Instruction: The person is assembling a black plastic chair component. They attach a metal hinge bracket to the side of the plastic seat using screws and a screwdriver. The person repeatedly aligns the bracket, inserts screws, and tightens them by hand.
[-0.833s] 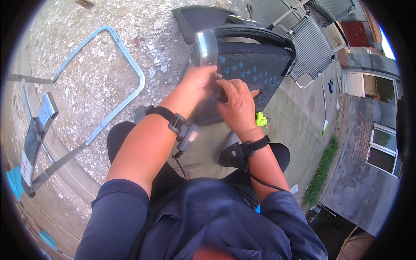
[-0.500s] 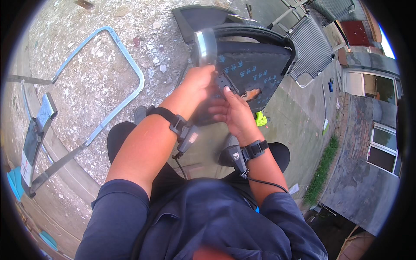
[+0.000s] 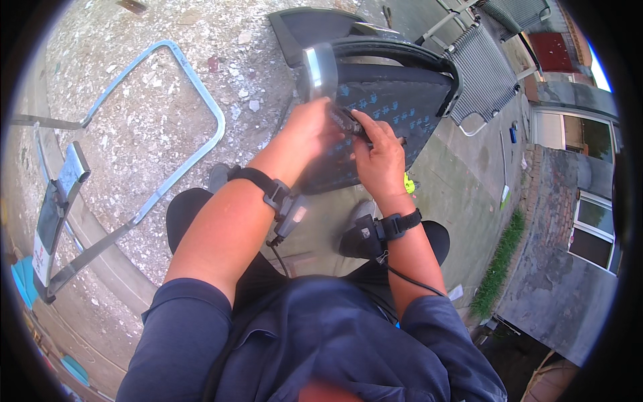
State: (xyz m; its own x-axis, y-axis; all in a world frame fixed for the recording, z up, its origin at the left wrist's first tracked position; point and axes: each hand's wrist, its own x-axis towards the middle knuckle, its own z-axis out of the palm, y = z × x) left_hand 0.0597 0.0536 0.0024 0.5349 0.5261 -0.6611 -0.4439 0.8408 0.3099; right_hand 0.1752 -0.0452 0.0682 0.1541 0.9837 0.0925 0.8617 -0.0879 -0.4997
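Above the left part of a dark flat panel with small blue printed marks (image 3: 415, 100), itself on grey-green concrete ground (image 3: 462, 177), both hands work in mid-air.

Right hand (image 3: 383, 151): grip nearly closed, thumb and fingers pinching a small, hard-looking black oblong piece (image 3: 349, 124). The piece slants, its upper-left end close to the left hand (image 3: 309, 127); whether they touch cannot be told through the blur.

Left hand: grip curled in, seemingly around the lower end of a pale silvery curved band (image 3: 320, 67) that crosses the panel's far left corner. Band's material unclear.

Surroundings: a black curved frame (image 3: 402, 51) runs along the panel's far edge. A bright yellow-green object (image 3: 409, 183) shows just beyond the right wrist, beside the panel's near right corner. A blue-grey metal tube frame (image 3: 218, 120) lies on the chip-strewn side of the ground, well apart from the hands.

Progress, as judged: the black piece and the band are both in hand, so picking up is done. The handling itself looks under way and unfinished; neither is set down. No join between piece and band can be made out. Amount left: cannot be told.
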